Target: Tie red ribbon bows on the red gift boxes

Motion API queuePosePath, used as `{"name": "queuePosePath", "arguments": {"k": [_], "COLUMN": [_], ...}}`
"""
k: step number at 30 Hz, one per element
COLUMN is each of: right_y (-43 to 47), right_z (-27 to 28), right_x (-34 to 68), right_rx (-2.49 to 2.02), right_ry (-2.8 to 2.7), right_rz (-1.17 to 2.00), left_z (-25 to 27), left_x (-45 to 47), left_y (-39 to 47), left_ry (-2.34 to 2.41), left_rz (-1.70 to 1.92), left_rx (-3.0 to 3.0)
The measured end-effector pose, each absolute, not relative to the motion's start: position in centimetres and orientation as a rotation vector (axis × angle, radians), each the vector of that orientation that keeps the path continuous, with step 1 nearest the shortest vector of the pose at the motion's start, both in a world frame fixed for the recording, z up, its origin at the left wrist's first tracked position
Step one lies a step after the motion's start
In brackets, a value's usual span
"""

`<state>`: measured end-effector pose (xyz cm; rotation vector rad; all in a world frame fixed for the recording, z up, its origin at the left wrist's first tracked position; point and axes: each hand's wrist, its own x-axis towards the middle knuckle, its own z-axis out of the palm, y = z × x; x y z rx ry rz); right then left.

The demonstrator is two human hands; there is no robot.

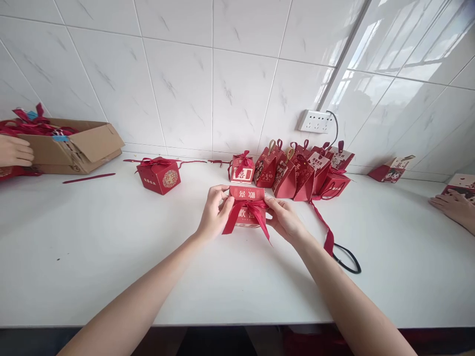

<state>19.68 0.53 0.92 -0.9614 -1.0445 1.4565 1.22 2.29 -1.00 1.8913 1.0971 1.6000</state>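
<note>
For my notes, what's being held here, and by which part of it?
The red box in front, by its upper sides: left grip on its left, right grip on its right.

Satiny cloth ribbon (230, 222), smooth card box (247, 191), glossy wall tiles (245, 94), matt cardboard carton (92, 147)

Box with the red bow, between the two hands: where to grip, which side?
Probably its two side edges, one hand from each side: the left hand and right hand flank the box there. I'd avoid the near face: the bow sits across the middle and its loose tails spread toward the near side, where fingers could drag them.
</note>
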Motion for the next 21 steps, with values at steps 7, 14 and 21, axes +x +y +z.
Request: {"name": "queuePosePath", "arguments": {"k": [7, 14, 21], "right_y": [0.11, 0.16, 0.39], "right_z": [1.3, 1.1, 0.72], "right_x": [19.79, 19.91, 19.55], "right_rx": [-1.079, -0.975, -0.935], "right_ry": [-1.182, -1.155, -1.063], "right_rz": [1.288, 1.396, 1.452], "left_z": [-1.02, -0.92, -1.11], "left_x": [1.31, 1.37, 1.9], "left_y": [1.97, 2.08, 1.85], "left_ry": [0.999, 1.026, 1.056], "left_rz": [1.507, 1.487, 1.54], "left_rx": [1.787, 1.609, 1.521]}}
